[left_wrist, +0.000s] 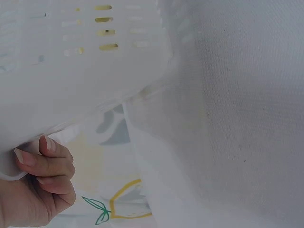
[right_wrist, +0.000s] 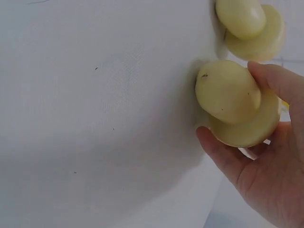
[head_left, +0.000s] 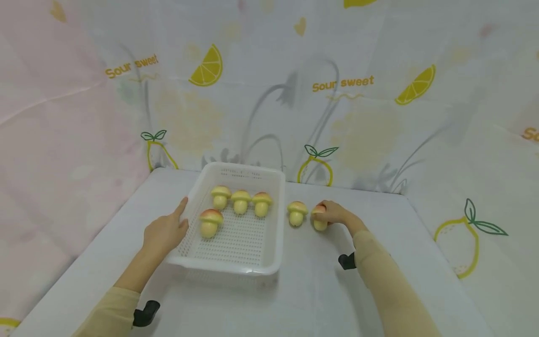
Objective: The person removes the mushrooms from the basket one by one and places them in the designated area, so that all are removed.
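Observation:
A white plastic basket (head_left: 280,224) with a perforated floor stands on the table, with several yellow toy mushrooms (head_left: 241,202) with reddish cap tops inside. My left hand (head_left: 165,232) grips the basket's left rim; in the left wrist view the fingers of that hand (left_wrist: 42,183) curl around the rim's edge. Right of the basket, my right hand (head_left: 337,214) holds a toy mushroom (head_left: 320,223) by its cap. In the right wrist view, thumb and fingers of the right hand (right_wrist: 270,166) lie around this mushroom's cap (right_wrist: 247,128). Another mushroom (head_left: 297,214) sits between it and the basket.
The white-covered table (head_left: 311,290) extends around the basket. Behind it hangs a pale cloth (head_left: 261,107) printed with lemons and lettering. A black strap piece (head_left: 146,313) shows at the left wrist, and another black piece (head_left: 347,261) at the right.

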Available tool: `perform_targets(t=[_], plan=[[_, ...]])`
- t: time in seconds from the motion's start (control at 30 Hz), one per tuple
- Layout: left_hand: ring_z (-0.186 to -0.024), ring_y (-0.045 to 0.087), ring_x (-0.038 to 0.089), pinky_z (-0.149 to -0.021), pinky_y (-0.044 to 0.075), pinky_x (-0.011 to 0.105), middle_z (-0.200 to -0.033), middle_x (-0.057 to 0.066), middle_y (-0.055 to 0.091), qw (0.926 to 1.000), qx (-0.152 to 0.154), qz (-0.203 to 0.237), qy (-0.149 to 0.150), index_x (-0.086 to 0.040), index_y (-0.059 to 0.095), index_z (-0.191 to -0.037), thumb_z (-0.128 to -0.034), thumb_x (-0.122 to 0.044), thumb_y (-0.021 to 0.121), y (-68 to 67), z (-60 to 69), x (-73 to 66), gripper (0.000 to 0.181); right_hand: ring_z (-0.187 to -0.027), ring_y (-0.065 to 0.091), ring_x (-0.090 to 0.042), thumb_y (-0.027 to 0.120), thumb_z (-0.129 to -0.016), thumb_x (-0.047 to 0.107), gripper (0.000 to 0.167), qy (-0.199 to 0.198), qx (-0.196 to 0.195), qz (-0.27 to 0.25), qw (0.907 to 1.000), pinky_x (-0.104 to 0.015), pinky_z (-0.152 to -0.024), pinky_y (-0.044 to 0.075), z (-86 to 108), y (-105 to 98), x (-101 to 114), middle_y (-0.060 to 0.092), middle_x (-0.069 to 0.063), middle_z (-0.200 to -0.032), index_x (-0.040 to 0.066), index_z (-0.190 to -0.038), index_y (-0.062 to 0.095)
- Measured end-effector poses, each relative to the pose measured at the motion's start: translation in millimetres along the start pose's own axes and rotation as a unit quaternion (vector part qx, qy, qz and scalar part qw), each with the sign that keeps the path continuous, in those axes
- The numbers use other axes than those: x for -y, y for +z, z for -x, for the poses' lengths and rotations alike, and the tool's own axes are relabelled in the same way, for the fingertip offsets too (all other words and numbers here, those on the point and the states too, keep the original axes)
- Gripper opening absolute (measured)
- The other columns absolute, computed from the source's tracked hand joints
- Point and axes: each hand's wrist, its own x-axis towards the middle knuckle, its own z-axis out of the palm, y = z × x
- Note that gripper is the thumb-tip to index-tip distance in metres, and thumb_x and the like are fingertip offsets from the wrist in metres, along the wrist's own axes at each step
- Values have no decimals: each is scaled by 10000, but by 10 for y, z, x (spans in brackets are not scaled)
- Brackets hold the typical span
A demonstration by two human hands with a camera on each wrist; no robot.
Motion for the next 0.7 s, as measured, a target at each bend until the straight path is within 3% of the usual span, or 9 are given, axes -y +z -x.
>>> perform_targets(t=[0.7], plan=[[-469, 380, 201, -422, 336, 323, -524, 70, 420, 9998, 145, -42, -104, -66, 260, -1513, -967, -222, 422, -15, -5, -12, 590, -1053, 532, -315, 663, -854, 351, 770, 194, 41, -87, 9998, -360, -715, 528, -12, -15, 31, 464, -275, -1296, -99, -1390, 341]])
